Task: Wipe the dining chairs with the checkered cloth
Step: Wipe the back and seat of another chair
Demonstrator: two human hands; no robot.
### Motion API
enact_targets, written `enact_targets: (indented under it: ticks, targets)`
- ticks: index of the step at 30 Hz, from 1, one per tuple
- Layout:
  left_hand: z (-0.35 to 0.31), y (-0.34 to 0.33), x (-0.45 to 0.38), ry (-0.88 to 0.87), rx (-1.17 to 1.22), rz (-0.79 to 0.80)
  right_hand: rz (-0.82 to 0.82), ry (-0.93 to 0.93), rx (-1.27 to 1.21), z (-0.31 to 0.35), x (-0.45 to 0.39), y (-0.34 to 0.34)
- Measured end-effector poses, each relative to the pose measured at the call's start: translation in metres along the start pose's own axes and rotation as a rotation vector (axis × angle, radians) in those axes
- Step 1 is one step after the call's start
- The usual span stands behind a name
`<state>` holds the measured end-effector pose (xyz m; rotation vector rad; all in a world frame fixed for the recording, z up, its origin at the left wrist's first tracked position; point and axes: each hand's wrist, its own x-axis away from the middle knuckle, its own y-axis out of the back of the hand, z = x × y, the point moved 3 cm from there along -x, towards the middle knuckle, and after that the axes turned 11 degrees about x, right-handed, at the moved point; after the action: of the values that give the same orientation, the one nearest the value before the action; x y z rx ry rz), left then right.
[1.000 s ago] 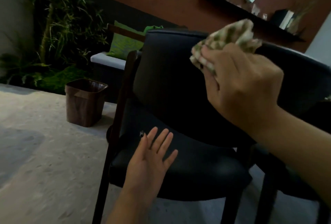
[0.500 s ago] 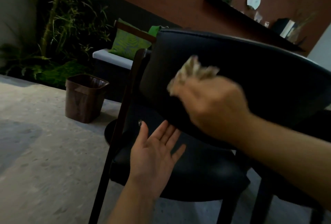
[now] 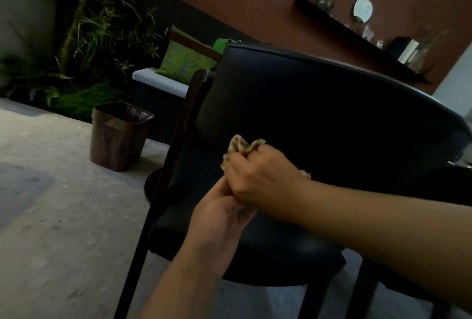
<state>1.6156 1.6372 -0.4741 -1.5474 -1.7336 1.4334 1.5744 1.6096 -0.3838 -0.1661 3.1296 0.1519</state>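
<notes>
Right hand (image 3: 260,175) grips bunched checkered cloth (image 3: 241,145) at lower edge of black chair backrest (image 3: 319,114). Left hand (image 3: 219,219) below, fingers hidden, state unclear, touching right hand.

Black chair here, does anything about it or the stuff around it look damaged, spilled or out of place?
Nothing stands out. The black chair stands upright with no visible tears or spills, though the lighting is dim. The right hand grips the bunched checkered cloth above the seat, touching the left hand. The brown bin stands upright on the floor.
</notes>
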Motion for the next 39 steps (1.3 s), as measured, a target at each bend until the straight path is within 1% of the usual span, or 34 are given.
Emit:
enact_targets:
  ticks: [1,2,4,6,7,9,11,14,17,19,20,21,22,25,26,28,33,34,39]
  targets:
    - [0.001,0.001,-0.001,0.005,0.011,-0.036,-0.009,-0.005,0.000,-0.013,-0.006,0.004]
    - [0.002,0.004,-0.003,0.013,0.019,-0.081,-0.050,-0.067,0.031,-0.033,-0.015,0.010]
    - [0.004,0.007,-0.006,0.026,0.021,-0.120,-0.177,-0.306,0.114,-0.085,-0.028,0.024]
    - [0.005,0.008,-0.006,0.023,0.011,-0.121,-0.192,-0.487,0.102,-0.124,-0.035,0.035]
    - [0.005,0.008,-0.005,0.021,0.010,-0.124,-0.173,-0.527,0.063,-0.131,-0.037,0.036]
    - [0.007,0.009,-0.004,0.015,0.021,-0.130,-0.156,-0.505,0.043,-0.124,-0.041,0.031]
    - [0.010,0.010,-0.002,0.004,0.040,-0.125,-0.120,-0.420,0.048,-0.102,-0.043,0.025]
    - [0.017,0.010,-0.002,-0.030,0.123,-0.136,-0.068,-0.232,0.008,-0.068,-0.043,0.014]
    - [0.027,0.008,-0.003,-0.042,0.308,-0.143,0.003,0.005,-0.035,-0.035,-0.043,0.008]
    - [0.031,0.008,-0.004,-0.046,0.346,-0.132,0.102,0.147,-0.078,-0.023,-0.047,0.006]
    - [0.032,0.008,-0.005,-0.051,0.340,-0.141,0.124,0.170,-0.074,-0.025,-0.051,0.009]
    - [0.032,0.009,-0.008,-0.058,0.324,-0.161,0.119,0.136,-0.063,-0.035,-0.058,0.013]
    - [0.032,0.010,-0.010,-0.065,0.309,-0.185,0.095,0.049,-0.052,-0.050,-0.066,0.018]
    - [0.033,0.012,-0.017,-0.069,0.275,-0.253,0.013,-0.324,0.007,-0.107,-0.085,0.029]
    - [0.033,0.012,-0.018,-0.066,0.256,-0.261,0.015,-0.409,0.011,-0.121,-0.089,0.029]
    - [0.032,0.011,-0.021,-0.059,0.227,-0.266,0.034,-0.486,-0.012,-0.127,-0.094,0.027]
    - [0.031,0.009,-0.024,-0.023,0.244,-0.231,0.037,-0.455,-0.050,-0.091,-0.109,0.013]
    - [0.030,0.010,-0.022,-0.020,0.246,-0.232,0.060,-0.429,-0.063,-0.081,-0.113,0.010]
    - [0.030,0.008,-0.019,-0.023,0.302,-0.225,0.203,-0.232,0.040,-0.037,-0.130,-0.009]
